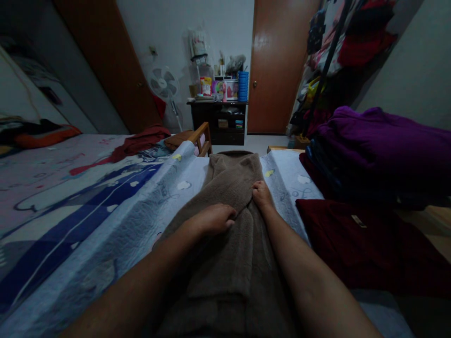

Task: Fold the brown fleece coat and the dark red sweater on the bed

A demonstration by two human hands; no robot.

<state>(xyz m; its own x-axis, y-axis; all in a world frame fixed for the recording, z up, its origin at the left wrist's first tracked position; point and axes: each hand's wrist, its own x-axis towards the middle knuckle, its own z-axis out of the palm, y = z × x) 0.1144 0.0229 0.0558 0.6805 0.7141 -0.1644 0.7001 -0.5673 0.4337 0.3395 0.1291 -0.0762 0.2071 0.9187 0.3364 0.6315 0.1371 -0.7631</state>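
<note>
A brown fleecy garment [225, 263] lies lengthwise in front of me, its sides and a sleeve folded inward over the body. My left hand [217, 218] rests on the folded part near the middle, fingers curled against the fabric with the thumb close by. Farther up on the right edge, my right hand [261, 193] has its fingers closed on the brown cloth. Both forearms reach in from the bottom of the view. The far end of the garment shows a curved collar or hem.
Under the garment is a light blue quilted cover [141, 225]. On the right sit a folded dark red garment [366, 239] and a pile topped with purple clothing [384, 141]. A patterned bed [52, 173] stretches left. Behind are a fan [165, 83], a dark cabinet [200, 124] and a door [273, 70].
</note>
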